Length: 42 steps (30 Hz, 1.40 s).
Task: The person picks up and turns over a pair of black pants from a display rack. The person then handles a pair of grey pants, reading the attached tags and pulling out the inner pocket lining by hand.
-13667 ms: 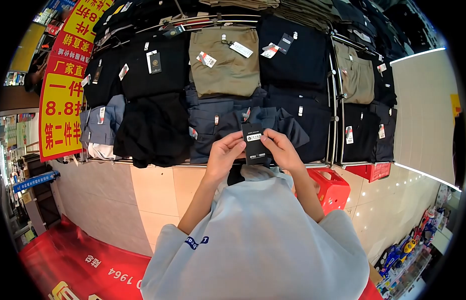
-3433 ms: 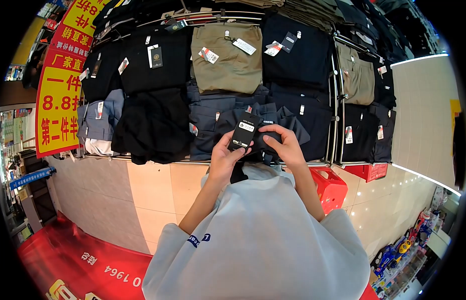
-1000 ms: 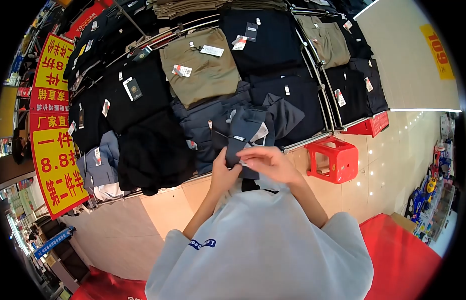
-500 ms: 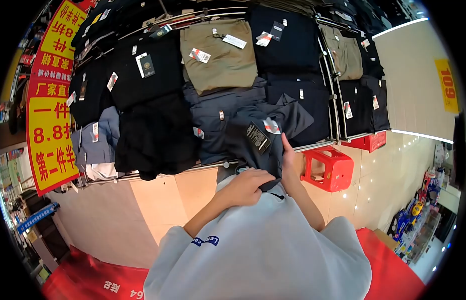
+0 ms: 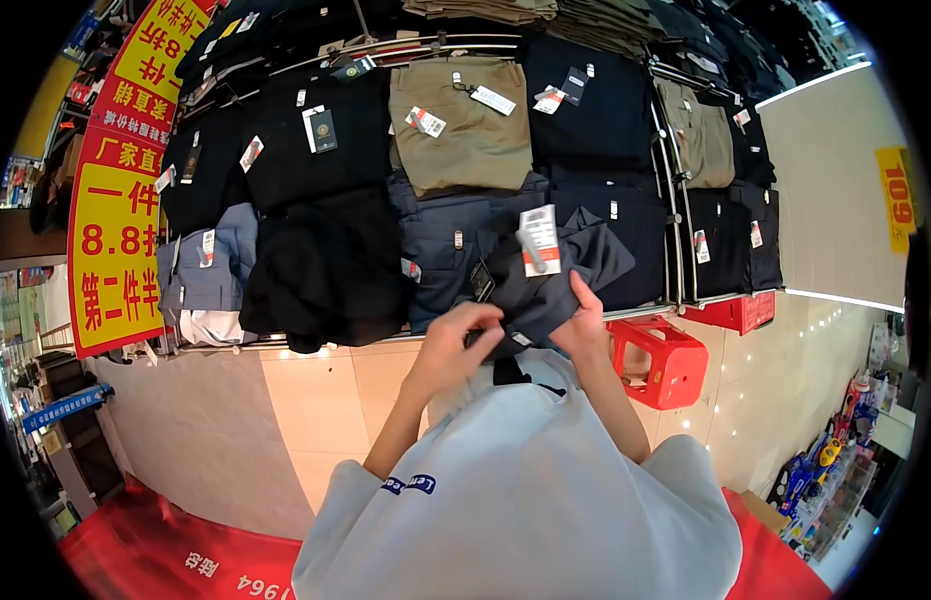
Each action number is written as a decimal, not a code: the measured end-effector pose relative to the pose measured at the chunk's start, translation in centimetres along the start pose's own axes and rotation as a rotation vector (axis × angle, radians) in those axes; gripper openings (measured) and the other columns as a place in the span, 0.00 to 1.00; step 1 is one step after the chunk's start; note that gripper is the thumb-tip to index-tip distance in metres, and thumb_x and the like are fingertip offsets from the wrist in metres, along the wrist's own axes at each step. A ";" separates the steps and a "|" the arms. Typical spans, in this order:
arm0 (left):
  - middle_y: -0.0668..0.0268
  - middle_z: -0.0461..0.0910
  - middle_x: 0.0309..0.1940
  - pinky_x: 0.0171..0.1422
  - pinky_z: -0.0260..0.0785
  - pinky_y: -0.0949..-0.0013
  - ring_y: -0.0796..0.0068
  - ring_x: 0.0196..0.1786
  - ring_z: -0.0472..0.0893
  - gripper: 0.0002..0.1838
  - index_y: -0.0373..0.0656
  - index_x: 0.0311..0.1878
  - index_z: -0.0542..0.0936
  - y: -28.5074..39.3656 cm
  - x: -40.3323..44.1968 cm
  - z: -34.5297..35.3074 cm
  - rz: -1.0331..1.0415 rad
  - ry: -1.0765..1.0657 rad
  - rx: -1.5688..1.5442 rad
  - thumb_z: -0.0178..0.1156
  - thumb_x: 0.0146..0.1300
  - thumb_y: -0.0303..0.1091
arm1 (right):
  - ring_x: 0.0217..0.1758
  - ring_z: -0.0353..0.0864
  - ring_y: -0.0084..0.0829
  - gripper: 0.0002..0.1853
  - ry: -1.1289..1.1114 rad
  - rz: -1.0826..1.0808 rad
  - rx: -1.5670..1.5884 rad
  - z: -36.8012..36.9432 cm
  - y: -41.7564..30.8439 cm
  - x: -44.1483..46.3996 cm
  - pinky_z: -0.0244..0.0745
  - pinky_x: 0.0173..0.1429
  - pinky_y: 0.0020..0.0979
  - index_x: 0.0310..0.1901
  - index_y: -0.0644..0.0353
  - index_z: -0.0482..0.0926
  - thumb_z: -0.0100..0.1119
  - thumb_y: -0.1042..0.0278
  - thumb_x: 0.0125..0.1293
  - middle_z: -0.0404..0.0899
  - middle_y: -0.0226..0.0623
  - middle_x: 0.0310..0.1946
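Observation:
A bunched pair of dark grey trousers (image 5: 541,300) is held up in front of my chest at the rack's front edge. My right hand (image 5: 584,322) grips its right side, thumb up. My left hand (image 5: 456,345) is at its left edge, fingers curled, thumb and fingertips near the cloth; whether they pinch it I cannot tell. A white and red price tag (image 5: 540,241) lies on top of the trousers. Beside it, a black label tag (image 5: 482,281) hangs at the left, near my left fingertips. A small white label (image 5: 522,339) shows at the lower edge.
Folded khaki trousers (image 5: 461,125), black trousers (image 5: 326,265) and navy trousers (image 5: 591,110) lie on the metal rack (image 5: 670,170). A red stool (image 5: 661,363) stands below at the right. A yellow and red sign (image 5: 116,230) is at the left, a red banner (image 5: 186,540) at lower left.
The trousers have been turned, so the price tag now faces up. My left hand has moved up and left from the lower edge. Earlier, both hands were at the black tag.

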<state>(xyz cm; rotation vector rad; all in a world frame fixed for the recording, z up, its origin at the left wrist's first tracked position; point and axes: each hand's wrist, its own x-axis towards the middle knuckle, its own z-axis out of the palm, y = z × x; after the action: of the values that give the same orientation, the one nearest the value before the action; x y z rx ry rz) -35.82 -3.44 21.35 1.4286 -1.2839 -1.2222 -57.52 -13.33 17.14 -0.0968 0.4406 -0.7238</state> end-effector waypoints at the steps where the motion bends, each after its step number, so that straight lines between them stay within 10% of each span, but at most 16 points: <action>1: 0.59 0.82 0.43 0.51 0.74 0.71 0.66 0.45 0.83 0.14 0.37 0.52 0.81 0.1 0.5 0.2 0.045 0.122 -0.071 0.67 0.64 0.26 | 0.75 0.69 0.44 0.32 -0.027 0.010 -0.058 0.4 0.0 0.0 0.60 0.79 0.47 0.75 0.67 0.62 0.42 0.49 0.80 0.69 0.46 0.73; 5: 0.54 0.75 0.66 0.69 0.67 0.60 0.53 0.65 0.75 0.24 0.37 0.67 0.75 1.3 3.1 -0.6 0.287 0.214 0.067 0.61 0.68 0.26 | 0.73 0.72 0.43 0.29 0.010 -0.018 -0.139 0.8 0.4 -0.3 0.64 0.78 0.44 0.73 0.70 0.63 0.42 0.55 0.82 0.70 0.46 0.72; 18: 0.64 0.84 0.47 0.59 0.73 0.71 0.75 0.48 0.82 0.17 0.35 0.63 0.77 -0.1 6.1 0.9 0.105 -0.067 -0.377 0.58 0.74 0.26 | 0.73 0.71 0.44 0.33 0.184 -0.150 -0.160 0.9 -1.2 -2.7 0.63 0.78 0.46 0.73 0.68 0.63 0.43 0.48 0.81 0.71 0.48 0.71; 23: 0.59 0.85 0.44 0.54 0.76 0.71 0.74 0.46 0.84 0.18 0.34 0.58 0.78 -0.8 6.3 0.9 -0.091 -0.072 -0.598 0.48 0.82 0.40 | 0.74 0.71 0.43 0.32 0.216 -0.179 -0.193 0.7 -0.9 -2.3 0.62 0.79 0.45 0.74 0.69 0.62 0.44 0.49 0.81 0.70 0.47 0.72; 42: 0.60 0.81 0.58 0.59 0.72 0.72 0.76 0.56 0.80 0.19 0.37 0.66 0.73 -2.0 6.0 0.7 -0.161 0.226 -0.524 0.53 0.80 0.39 | 0.77 0.67 0.39 0.29 0.105 -0.138 -0.333 3.1 -0.8 -0.1 0.62 0.79 0.43 0.75 0.67 0.61 0.44 0.55 0.83 0.67 0.42 0.74</action>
<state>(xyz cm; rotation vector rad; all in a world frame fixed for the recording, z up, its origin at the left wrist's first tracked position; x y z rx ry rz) -36.15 -9.16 18.52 1.2496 -0.6392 -1.3363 -56.75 -14.07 20.18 -0.4064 0.6576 -0.7885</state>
